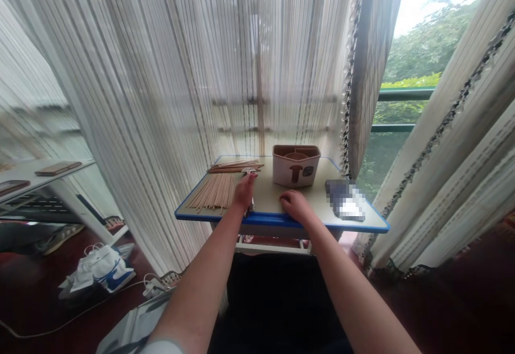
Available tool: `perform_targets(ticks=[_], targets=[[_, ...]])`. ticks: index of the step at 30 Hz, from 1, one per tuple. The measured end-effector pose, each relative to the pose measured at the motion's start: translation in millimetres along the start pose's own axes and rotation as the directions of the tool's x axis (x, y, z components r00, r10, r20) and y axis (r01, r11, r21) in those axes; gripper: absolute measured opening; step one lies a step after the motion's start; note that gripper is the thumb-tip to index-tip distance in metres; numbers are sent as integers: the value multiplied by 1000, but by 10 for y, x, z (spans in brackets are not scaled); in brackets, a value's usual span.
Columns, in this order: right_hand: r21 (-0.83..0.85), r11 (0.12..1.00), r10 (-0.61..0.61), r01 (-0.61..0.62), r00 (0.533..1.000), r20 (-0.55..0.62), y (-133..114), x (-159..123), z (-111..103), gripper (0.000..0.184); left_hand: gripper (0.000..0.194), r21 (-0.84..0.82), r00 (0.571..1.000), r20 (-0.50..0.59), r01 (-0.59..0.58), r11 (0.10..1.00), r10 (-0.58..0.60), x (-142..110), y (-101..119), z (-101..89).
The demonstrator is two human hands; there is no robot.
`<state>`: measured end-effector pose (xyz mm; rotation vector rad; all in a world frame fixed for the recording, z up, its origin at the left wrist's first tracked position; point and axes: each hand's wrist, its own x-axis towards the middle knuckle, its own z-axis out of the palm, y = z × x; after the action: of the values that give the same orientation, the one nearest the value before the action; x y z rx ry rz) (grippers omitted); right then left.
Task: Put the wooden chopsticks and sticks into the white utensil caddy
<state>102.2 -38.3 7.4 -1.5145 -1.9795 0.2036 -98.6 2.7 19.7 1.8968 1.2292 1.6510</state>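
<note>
On the small desk (265, 198), my left hand (243, 192) is closed around a small, pale, shiny object (248, 171) that pokes out above and below the fist; its kind is too blurred to tell. Beside that hand, on its left, a fan of thin wooden sticks (213, 192) lies flat. Behind the fan is a second pile of wooden sticks (231, 167), lying crosswise. My right hand (296, 204) rests near the front edge with its fingers curled in, and nothing shows in it. Just behind it stands a white and brown divided holder (293, 171), apart from the hand.
A blurred-out dark and white item (346, 199) lies at the desk's right end. Striped curtains (181, 75) hang close behind. To the left are another table (76, 169), white bags (98, 268) on the floor and a cable (60, 330).
</note>
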Motion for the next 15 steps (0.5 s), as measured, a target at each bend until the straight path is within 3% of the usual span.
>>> perform_targets(ticks=[4, 10, 15], targets=[[11, 1000, -6, 6, 1000, -11, 11, -26, -6, 23, 47, 61, 999, -22, 40, 997, -39, -28, -8, 4], [-31, 999, -10, 9, 999, -39, -7, -46, 11, 23, 39, 137, 999, -26, -25, 990, 29, -54, -2, -36], [-42, 999, 14, -16, 999, -53, -28, -92, -14, 25, 32, 137, 997, -29, 73, 988, -70, -47, -57, -40]])
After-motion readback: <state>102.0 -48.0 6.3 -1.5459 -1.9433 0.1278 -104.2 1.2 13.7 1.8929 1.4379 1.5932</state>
